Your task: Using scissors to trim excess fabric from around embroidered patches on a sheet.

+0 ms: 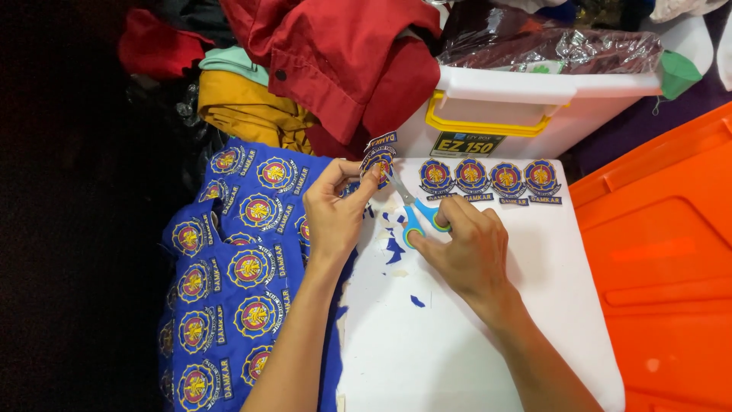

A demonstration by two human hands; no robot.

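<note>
A white desk (488, 343) fills the middle of the frame, with an orange bin lid (663, 259) at the right edge and a white storage box (534, 114) at the top, red and mustard garments (335, 61) heaped beside it. A blue cloth sheet of embroidered badges (229, 282) hangs over the desk's left side.

The left hand (335, 214) pinches a single cut badge (378, 160) between thumb and fingertips, just above centre — the grip is closed on the badge's lower edge. The right hand (469, 252) has its fingers through the blue-green loops of small scissors (415, 214), blades pointing up and left at the badge rim; how far the blades part is hard to tell.

Four finished badges (489, 179) lie in a row at upper centre, and blue fabric scraps (395, 248) are scattered under the hands.

The badge looks light and thin, stiffened by dense stitching yet bendable — likely best held at the edge opposite the blades, close to the cut, so that it does not flop. The scissors appear small and rigid, with sharp tips.
</note>
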